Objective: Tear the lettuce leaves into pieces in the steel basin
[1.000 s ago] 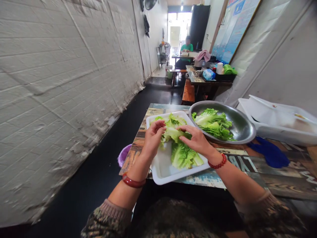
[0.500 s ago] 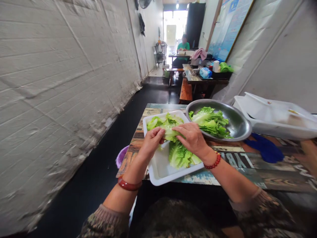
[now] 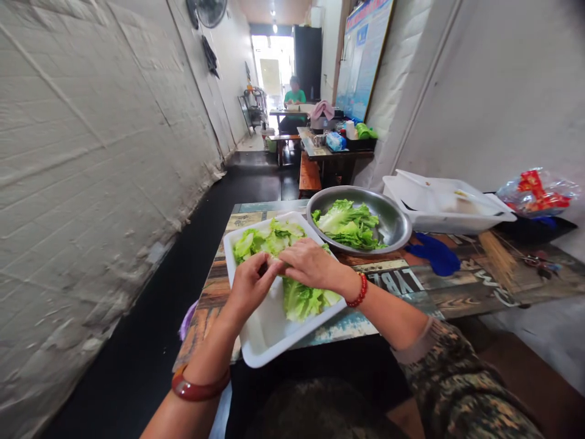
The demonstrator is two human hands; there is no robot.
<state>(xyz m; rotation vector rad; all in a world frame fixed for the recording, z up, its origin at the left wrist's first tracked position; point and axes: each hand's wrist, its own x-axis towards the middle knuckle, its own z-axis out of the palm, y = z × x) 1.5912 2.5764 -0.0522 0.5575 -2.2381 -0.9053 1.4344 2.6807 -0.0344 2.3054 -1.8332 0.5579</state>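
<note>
Over a white plastic tray (image 3: pixel 262 356), my left hand (image 3: pixel 250 285) and my right hand (image 3: pixel 315 266) meet with fingertips pinched together. Between them is a lettuce leaf, mostly hidden behind the fingers. Pale green lettuce pieces (image 3: pixel 251 242) lie in the far part of the tray, just beyond my hands. Larger lettuce leaves (image 3: pixel 304 302) rest at the tray's right side, under my right hand. A steel bowl (image 3: pixel 397 227) to the right of the tray holds more lettuce leaves (image 3: pixel 350 222).
A blue cloth-like item (image 3: pixel 436 253) lies right of the bowl on the wooden table (image 3: pixel 393 314). Behind it sit a white bin (image 3: pixel 452 222) and a plastic bag with red packets (image 3: pixel 534 192). A person in green (image 3: pixel 295 96) sits at a far table.
My hands have drawn together, and the leaf stretched between them is now mostly covered by the fingers. The view has turned right, bringing the bag and thin sticks into sight.
</note>
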